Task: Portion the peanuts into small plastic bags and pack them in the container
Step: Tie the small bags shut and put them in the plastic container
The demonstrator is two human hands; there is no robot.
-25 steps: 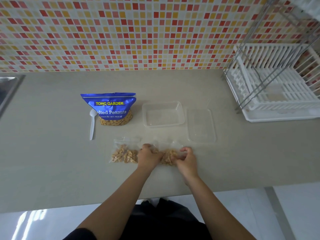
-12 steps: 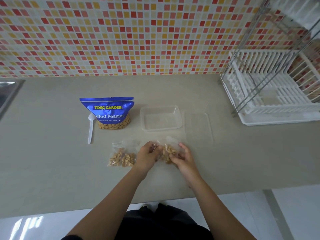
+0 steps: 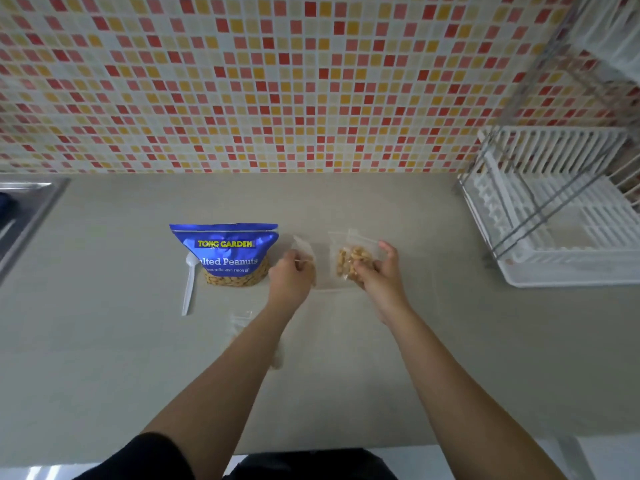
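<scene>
Beige counter point(image 3: 104, 341) holds the blue peanut pouch point(image 3: 225, 254) and white spoon point(image 3: 188, 285), and just right of them the left hand point(image 3: 291, 277) pinches one small bag point(image 3: 305, 250) while the right hand point(image 3: 381, 277) curls its fingers around a peanut-filled bag point(image 3: 349, 261).

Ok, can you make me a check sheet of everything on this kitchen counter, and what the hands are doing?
Surface: beige counter, plain.
Job's things: peanut pack stands upright; spoon lies at its left side; a blurred small bag lies by the left forearm.
Clutter: nothing seen.
Grips: left hand pinches a clear bag; right hand holds a bag of peanuts.
Cables: nothing seen.
Surroundings: tiled wall behind; dish rack on the right; sink at the left edge.
</scene>
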